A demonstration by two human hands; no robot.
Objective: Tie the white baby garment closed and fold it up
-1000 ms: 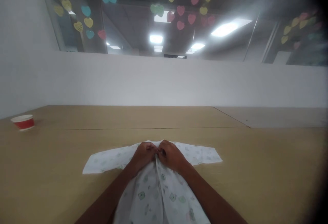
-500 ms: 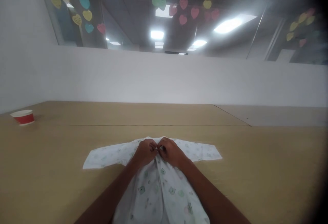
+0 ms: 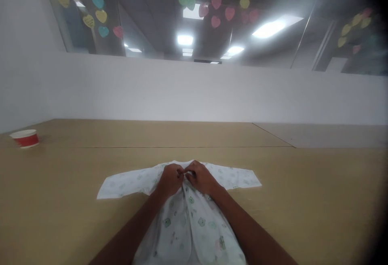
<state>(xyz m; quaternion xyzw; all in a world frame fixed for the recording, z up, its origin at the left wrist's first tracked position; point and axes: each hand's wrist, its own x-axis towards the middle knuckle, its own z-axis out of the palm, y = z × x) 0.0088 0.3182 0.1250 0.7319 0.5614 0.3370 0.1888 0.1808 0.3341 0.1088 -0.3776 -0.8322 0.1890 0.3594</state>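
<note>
A white long-sleeved shirt [image 3: 200,220] with a small green print lies on the table, collar at the far side, sleeves spread left and right. Its front opening runs down the middle, one edge over the other. Near the neckline my left hand [image 3: 170,179] pinches one front edge. My right hand [image 3: 200,176] meets it there, thumb and fingers closed on the other edge. The fingertips of both hands nearly touch. What lies between them, perhaps a fastener, is too small and covered to make out.
The wooden table [image 3: 303,200] has a seam across its far part. At its far left stands a red and white paper bowl [image 3: 26,138]. A white wall [image 3: 194,91] rises behind, with glass above bearing several heart-shaped sticky notes [image 3: 216,2].
Both hands stay at the neckline with slight finger movement, the fingertips drawn a little closer. The whole view has shifted slightly. The shirt lies as before.
</note>
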